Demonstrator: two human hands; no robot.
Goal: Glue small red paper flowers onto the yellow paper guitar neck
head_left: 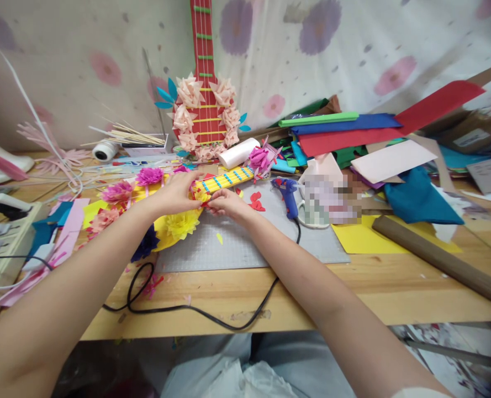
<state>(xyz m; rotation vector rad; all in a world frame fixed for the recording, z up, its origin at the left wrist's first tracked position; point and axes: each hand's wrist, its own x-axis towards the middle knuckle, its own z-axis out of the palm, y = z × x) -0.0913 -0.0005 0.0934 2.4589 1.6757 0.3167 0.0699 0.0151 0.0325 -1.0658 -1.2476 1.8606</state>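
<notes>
A yellow craft guitar [224, 179] with blue frets lies across the grey cutting mat [245, 254], its body ringed with paper flowers in pink, magenta, yellow and dark blue. Over the joint of body and neck arches my left hand [179, 193], its fingers closed about a small yellow and red paper flower [202, 195]. My right hand [227, 203] pinches the lower edge of that same flower; its fingertips partly hide what they grip. Red paper petals [256, 202] lie to the right on the mat. Beyond them rests a blue glue gun [286, 196].
A black cord [212, 319] loops along the table's front. Behind stands a red craft guitar [204, 110] with peach flowers. Coloured paper sheets [353, 132] pile up at the right, near a brown roll [439, 260]. A power strip [9, 249] sits at the left.
</notes>
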